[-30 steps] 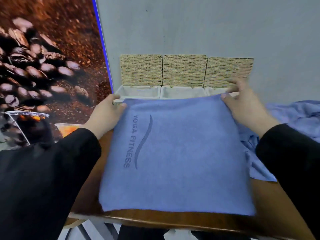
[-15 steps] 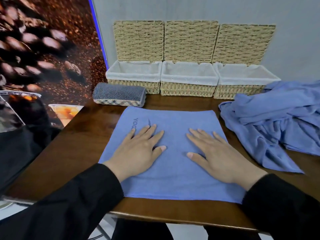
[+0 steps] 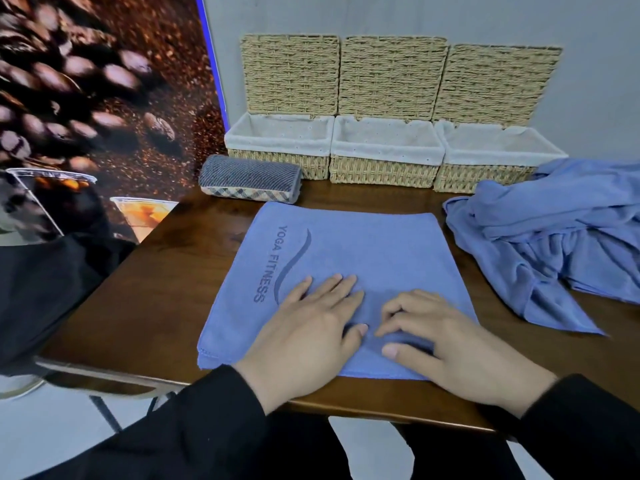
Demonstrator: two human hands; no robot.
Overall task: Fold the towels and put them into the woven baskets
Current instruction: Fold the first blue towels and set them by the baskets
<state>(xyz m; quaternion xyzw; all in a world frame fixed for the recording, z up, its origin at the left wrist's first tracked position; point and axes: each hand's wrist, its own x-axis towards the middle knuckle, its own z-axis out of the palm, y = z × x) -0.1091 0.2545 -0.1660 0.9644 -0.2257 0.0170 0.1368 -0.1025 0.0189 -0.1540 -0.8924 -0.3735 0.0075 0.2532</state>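
Hands lie side by side on the near half of a folded blue towel (image 3: 349,265), which is spread flat as a rough square on the dark wooden desk (image 3: 166,282). The left hand (image 3: 308,337) rests palm down with its fingers straight and released, fingertips pointing away from the person, just right of the printed "YOGA FITNESS" lettering that runs along the towel's left side. The right hand (image 3: 446,344) also presses on the cloth, but its fingers are bent at the knuckles, tips touching the fabric; whether they pinch any of it I cannot tell. The thumbs of the two hands nearly meet. Both arms wear black sleeves.

Behind the towel, against the grey wall, three woven baskets stand in a row touching one another: the left basket (image 3: 277,161), the middle basket (image 3: 384,171) and the right basket (image 3: 485,178). Each has a white cloth lining and a woven lid standing upright behind it. Nothing blue shows inside them.

To the right of the folded towel, apart from it, a crumpled pile of blue towels (image 3: 554,247) lies on the desk, its far edge near the right basket. A rolled grey striped cloth (image 3: 249,178) sits just in front of the left basket. A coffee-bean poster (image 3: 86,98) covers the left wall.
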